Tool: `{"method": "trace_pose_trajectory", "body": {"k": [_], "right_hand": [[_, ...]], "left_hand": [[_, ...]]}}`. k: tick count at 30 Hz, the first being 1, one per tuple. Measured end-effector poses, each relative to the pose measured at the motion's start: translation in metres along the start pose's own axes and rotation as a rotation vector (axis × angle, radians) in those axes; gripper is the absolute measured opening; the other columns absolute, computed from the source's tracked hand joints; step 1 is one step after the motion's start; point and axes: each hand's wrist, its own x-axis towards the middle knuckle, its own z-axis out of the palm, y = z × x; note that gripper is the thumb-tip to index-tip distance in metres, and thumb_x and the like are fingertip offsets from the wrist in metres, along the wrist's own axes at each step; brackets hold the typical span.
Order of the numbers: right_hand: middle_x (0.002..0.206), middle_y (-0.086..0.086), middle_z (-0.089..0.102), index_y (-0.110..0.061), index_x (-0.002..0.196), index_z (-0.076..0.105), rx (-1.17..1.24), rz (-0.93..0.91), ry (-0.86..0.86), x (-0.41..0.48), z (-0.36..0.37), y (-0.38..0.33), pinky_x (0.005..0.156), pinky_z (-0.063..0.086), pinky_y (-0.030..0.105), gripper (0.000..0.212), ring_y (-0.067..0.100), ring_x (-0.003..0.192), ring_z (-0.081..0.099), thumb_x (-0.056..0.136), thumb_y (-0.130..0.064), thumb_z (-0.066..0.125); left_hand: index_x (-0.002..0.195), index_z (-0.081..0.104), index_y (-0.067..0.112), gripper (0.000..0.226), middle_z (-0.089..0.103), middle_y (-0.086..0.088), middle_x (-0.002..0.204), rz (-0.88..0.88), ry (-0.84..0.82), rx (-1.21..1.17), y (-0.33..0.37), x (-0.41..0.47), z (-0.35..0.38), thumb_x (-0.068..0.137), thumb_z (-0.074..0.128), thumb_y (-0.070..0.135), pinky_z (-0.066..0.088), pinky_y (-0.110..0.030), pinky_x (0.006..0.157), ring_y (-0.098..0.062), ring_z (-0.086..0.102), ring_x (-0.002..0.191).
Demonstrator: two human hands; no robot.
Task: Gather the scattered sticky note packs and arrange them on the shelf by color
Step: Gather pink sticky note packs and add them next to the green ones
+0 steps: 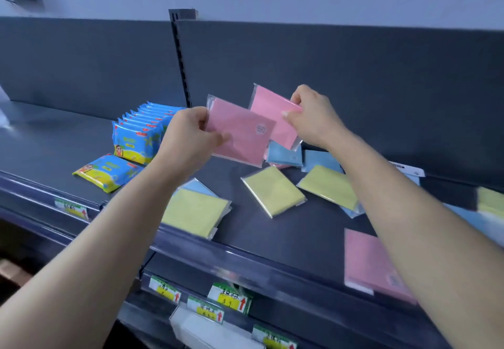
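My left hand point(188, 133) pinches a pink sticky note pack point(242, 136) by its left edge, held above the dark shelf point(286, 228). My right hand point(311, 119) pinches a second pink pack point(268, 104) just behind it, the two overlapping. Below lie scattered packs: a yellow one point(193, 212) at the front left, another yellow point(272, 190) in the middle, a third yellow point(330, 185) to the right. Blue packs point(285, 155) lie under them near the back. A further pink pack point(368, 264) sits at the front right, partly under my forearm.
Blue wet-wipe packets point(139, 136) stand in a row at the left, with one lying flat point(109, 171) in front. A slotted upright point(181, 57) divides the back panel. Price tags point(231, 298) hang on the shelf edges below. More packs point(491, 201) lie at the far right.
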Motion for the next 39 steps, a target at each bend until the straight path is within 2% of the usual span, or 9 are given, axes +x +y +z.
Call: {"method": "trace_pose_trajectory", "body": {"k": [7, 12, 16, 20, 22, 26, 31, 34, 39], "right_hand": [[0.101, 0.003, 0.056, -0.013, 0.095, 0.05, -0.012, 0.079, 0.143, -0.058, -0.052, 0.028, 0.068, 0.038, 0.031, 0.008, 0.022, 0.086, 0.049, 0.09, -0.014, 0.056], [0.102, 0.001, 0.06, -0.013, 0.097, 0.058, -0.18, 0.242, 0.303, -0.117, -0.11, 0.055, 0.077, 0.044, 0.033, 0.011, 0.023, 0.095, 0.053, 0.086, -0.011, 0.059], [0.099, 0.002, 0.064, -0.02, 0.091, 0.059, -0.276, 0.432, 0.402, -0.179, -0.142, 0.071, 0.072, 0.045, 0.031, 0.013, 0.023, 0.091, 0.057, 0.084, -0.01, 0.059], [0.097, 0.004, 0.064, -0.018, 0.091, 0.06, -0.369, 0.623, 0.499, -0.254, -0.166, 0.071, 0.073, 0.048, 0.036, 0.015, 0.027, 0.09, 0.057, 0.082, -0.006, 0.055], [0.098, 0.004, 0.063, -0.019, 0.092, 0.06, -0.439, 0.726, 0.534, -0.299, -0.179, 0.068, 0.073, 0.047, 0.036, 0.015, 0.028, 0.091, 0.057, 0.083, -0.008, 0.055], [0.109, 0.009, 0.064, -0.013, 0.1, 0.062, -0.523, 0.879, 0.629, -0.396, -0.212, 0.048, 0.085, 0.046, 0.036, 0.015, 0.031, 0.102, 0.056, 0.086, -0.01, 0.062], [0.095, 0.007, 0.058, -0.012, 0.102, 0.061, -0.61, 1.085, 0.764, -0.517, -0.247, 0.016, 0.078, 0.044, 0.034, 0.014, 0.027, 0.087, 0.051, 0.088, -0.013, 0.06], [0.102, 0.01, 0.063, -0.015, 0.103, 0.061, -0.673, 1.174, 0.826, -0.59, -0.263, -0.001, 0.074, 0.043, 0.032, 0.016, 0.028, 0.089, 0.054, 0.087, -0.015, 0.061], [0.107, 0.01, 0.066, -0.017, 0.104, 0.062, -0.753, 1.312, 0.924, -0.718, -0.291, -0.037, 0.082, 0.048, 0.037, 0.018, 0.033, 0.1, 0.057, 0.087, -0.017, 0.063]], "left_hand": [[0.078, 0.06, 0.004, 0.006, 0.046, 0.001, 0.068, 0.088, 0.022, 0.031, 0.034, -0.029, 0.042, 0.083, 0.062, 0.006, 0.027, -0.011, 0.042, -0.01, 0.038, 0.055], [0.079, 0.053, 0.013, 0.013, 0.032, -0.001, 0.112, 0.247, -0.105, 0.042, 0.069, -0.042, 0.09, 0.086, 0.062, 0.008, 0.029, -0.006, 0.067, -0.013, 0.04, 0.099], [0.067, 0.047, 0.008, 0.021, 0.047, -0.01, 0.082, 0.357, -0.304, -0.06, 0.092, -0.065, 0.128, 0.081, 0.062, 0.003, 0.028, -0.026, 0.05, -0.019, 0.036, 0.062], [0.074, 0.05, -0.001, 0.009, 0.05, -0.007, 0.066, 0.445, -0.557, -0.221, 0.117, -0.104, 0.159, 0.08, 0.056, -0.005, 0.029, -0.015, 0.041, -0.014, 0.04, 0.054], [0.068, 0.047, 0.004, 0.018, 0.043, -0.002, 0.059, 0.471, -0.664, -0.308, 0.131, -0.132, 0.177, 0.078, 0.056, -0.007, 0.025, -0.013, 0.038, -0.005, 0.034, 0.045], [0.061, 0.047, 0.014, 0.027, 0.04, 0.004, 0.058, 0.541, -0.892, -0.437, 0.167, -0.206, 0.209, 0.076, 0.055, -0.007, 0.027, -0.016, 0.045, -0.008, 0.034, 0.053], [0.071, 0.056, 0.0, 0.007, 0.05, -0.004, 0.068, 0.638, -1.111, -0.541, 0.212, -0.31, 0.231, 0.074, 0.056, -0.006, 0.035, -0.024, 0.054, -0.014, 0.044, 0.062], [0.075, 0.057, -0.004, 0.002, 0.05, -0.005, 0.067, 0.732, -1.182, -0.575, 0.236, -0.374, 0.235, 0.075, 0.056, -0.006, 0.034, -0.024, 0.051, -0.013, 0.043, 0.059], [0.063, 0.048, 0.019, 0.031, 0.049, 0.004, 0.065, 0.837, -1.303, -0.616, 0.277, -0.5, 0.242, 0.074, 0.057, -0.008, 0.032, -0.019, 0.054, -0.004, 0.042, 0.058]]}}
